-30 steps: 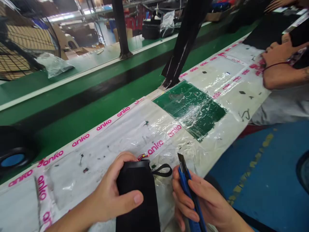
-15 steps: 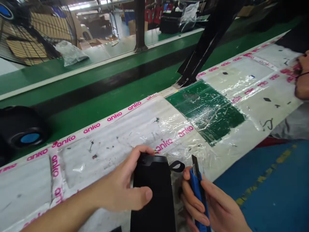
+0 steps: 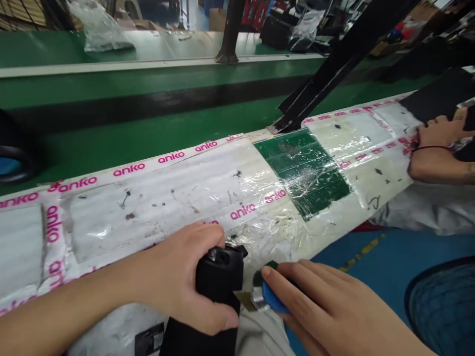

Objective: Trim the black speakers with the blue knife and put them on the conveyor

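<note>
My left hand [image 3: 196, 277] is wrapped round a black oblong device [image 3: 218, 274], thumb along its near face and fingers over the far side. A small round detail shows on its upper end, and a short black strap loop [image 3: 243, 250] sticks out at the top corner. In my right hand [image 3: 315, 301] is a blue utility knife [image 3: 272, 299] with its blade extended. The blade points left and lies at the device's right edge; whether it touches, I cannot tell. The lower part of the device runs out of the picture.
White sheeting [image 3: 178, 198] taped with pink "anko" tape covers the bench, with small scraps on it. A dark slanted post [image 3: 334, 64] stands beyond, by a green conveyor [image 3: 166, 128]. At right, another person's hand [image 3: 438, 148] rests by black material. A fan guard [image 3: 445, 301] is lower right.
The device has tilted, showing its end more. My right hand has turned over and brought the knife left, its blade from pointing up to lying against or beside the device. The view has shifted.
</note>
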